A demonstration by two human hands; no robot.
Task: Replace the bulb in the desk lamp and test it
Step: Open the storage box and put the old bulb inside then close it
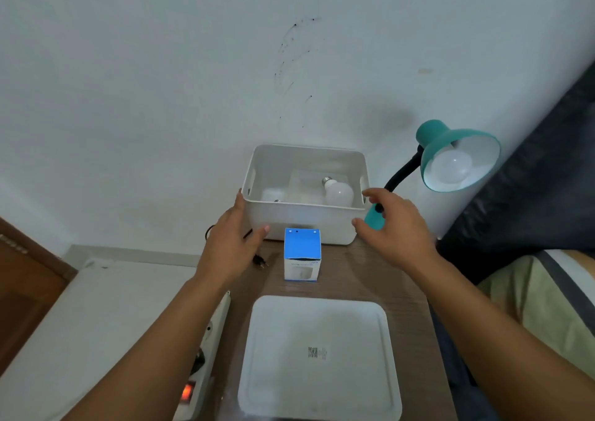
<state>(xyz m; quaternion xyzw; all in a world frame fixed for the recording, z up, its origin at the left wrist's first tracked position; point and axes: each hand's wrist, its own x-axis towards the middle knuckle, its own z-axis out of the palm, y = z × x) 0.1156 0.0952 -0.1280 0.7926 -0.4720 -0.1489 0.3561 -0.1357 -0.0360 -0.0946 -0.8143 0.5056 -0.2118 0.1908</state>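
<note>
Right now your wooden table stands against a pale wall, and its nearest item is a flat white lid bearing a small barcode label too blurred to read. Beyond it sits an open white bin, and your hands flank that bin. Your left hand has its fingers spread and lies flat along the bin's left end, thumb resting on the front wall, gripping nothing. Your right hand hovers at the bin's right end, fingers loosely curled and open, holding nothing; whether it touches the bin is unclear.

Just behind that right hand is the teal desk lamp, its black gooseneck bent so the shade faces you, with a white bulb seated inside. A loose bulb lies in the bin, screw base pointing away, close to your right fingertips; a second white object lies at the bin's left.

A blue-topped bulb box stands between bin and lid; its printing is illegible. A black plug lies by your left wrist, and a power strip shows a glowing red switch.
</note>
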